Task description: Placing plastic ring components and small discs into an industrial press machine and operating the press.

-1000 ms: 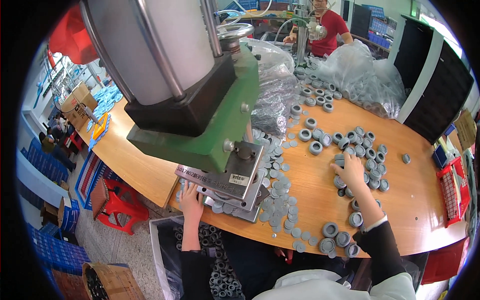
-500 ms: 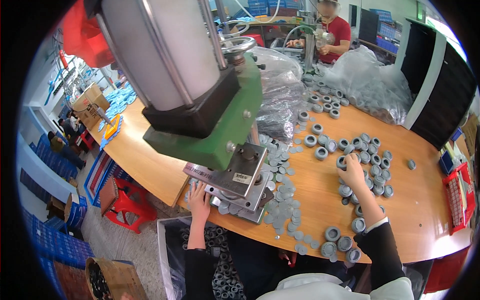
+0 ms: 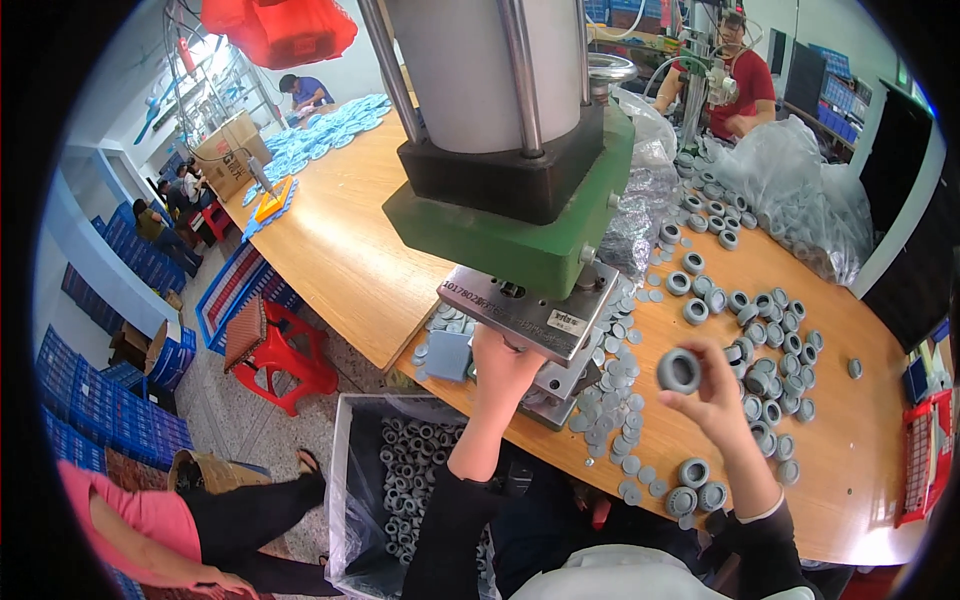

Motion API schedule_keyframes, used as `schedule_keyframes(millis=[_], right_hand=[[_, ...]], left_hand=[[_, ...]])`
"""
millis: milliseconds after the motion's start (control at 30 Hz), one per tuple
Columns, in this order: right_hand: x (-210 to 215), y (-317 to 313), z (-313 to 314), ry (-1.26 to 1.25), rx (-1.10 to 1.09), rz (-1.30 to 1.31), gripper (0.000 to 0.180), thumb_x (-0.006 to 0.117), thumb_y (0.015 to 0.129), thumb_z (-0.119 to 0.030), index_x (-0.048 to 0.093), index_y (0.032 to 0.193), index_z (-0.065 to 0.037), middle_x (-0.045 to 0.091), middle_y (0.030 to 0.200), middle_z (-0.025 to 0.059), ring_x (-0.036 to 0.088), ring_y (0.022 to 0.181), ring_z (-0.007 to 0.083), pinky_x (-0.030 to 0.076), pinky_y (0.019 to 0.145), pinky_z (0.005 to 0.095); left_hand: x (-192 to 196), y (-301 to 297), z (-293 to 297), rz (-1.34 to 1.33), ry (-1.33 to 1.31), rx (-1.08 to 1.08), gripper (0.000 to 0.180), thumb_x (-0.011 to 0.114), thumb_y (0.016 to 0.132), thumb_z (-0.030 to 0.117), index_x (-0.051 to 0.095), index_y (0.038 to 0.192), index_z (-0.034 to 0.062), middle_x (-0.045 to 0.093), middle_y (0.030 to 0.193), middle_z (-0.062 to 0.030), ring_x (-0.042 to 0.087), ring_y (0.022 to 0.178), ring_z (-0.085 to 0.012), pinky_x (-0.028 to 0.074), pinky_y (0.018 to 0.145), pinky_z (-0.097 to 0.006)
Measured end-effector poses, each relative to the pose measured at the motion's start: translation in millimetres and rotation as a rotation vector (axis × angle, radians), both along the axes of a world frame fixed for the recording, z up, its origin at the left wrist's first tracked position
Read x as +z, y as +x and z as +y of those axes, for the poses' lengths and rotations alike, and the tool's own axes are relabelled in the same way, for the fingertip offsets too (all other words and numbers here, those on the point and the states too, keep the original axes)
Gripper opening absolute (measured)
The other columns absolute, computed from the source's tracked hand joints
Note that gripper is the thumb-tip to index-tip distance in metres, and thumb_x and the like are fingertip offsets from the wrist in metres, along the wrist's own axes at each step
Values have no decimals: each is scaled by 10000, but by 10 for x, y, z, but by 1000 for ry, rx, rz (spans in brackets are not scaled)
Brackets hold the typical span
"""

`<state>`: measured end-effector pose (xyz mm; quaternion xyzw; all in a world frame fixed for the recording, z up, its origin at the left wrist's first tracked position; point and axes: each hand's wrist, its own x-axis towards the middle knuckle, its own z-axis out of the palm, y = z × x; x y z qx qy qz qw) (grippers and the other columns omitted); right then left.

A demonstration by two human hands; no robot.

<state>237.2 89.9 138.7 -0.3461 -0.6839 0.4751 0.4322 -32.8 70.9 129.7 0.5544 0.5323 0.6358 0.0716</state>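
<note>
1. My right hand point(image 3: 722, 402) pinches a grey ring point(image 3: 664, 371) above the bench point(image 3: 850, 445), near the loose rings point(image 3: 775, 333).
2. My left hand point(image 3: 506, 362) reaches under the metal press plate point(image 3: 522, 317); its fingers are hidden, so I cannot tell their grip.

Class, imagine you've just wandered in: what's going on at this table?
A person's right hand holds a grey ring over the table. The left hand is at the green press, its fingers partly hidden by the upper plate, so I can't tell what it holds. More rings lie in a loose group to the right, with flat grey discs beside the press. A box below the table's edge also contains rings.
</note>
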Motion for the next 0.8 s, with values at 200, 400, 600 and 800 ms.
schedule_keyframes(millis=[200,400,600,800], right_hand=[[18,-814,-214,285,39,-65,555,805,682,-172,546,1137,12,607,1052,144,605,940,251,490,787,336],[-1,-1312,-166,290,-6,-176,467,785,697,-196,578,1059,12,621,953,169,612,811,315,499,693,376],[94,-1613,-97,332,-123,-165,279,788,687,-163,672,913,-49,666,838,116,628,699,259,495,648,352],[134,-1584,-75,219,-65,-154,313,775,687,-180,665,947,-45,662,862,150,631,784,314,501,673,374]], left_hand=[[-333,45,-334,235,-76,288,516,765,702,137,532,1144,11,593,1128,-119,563,1056,-260,401,955,-332],[-1230,-602,-1357,-29,-341,622,539,736,739,88,497,1209,-22,535,1227,-142,480,1174,-236,346,1007,-343],[-1573,-939,-1506,-88,-502,647,567,723,756,141,484,1244,-23,499,1297,-169,427,1254,-296,309,1047,-369],[-1020,-975,-578,361,-304,402,386,621,820,122,556,1188,26,527,1280,-158,393,1280,-348,294,1049,-443]])
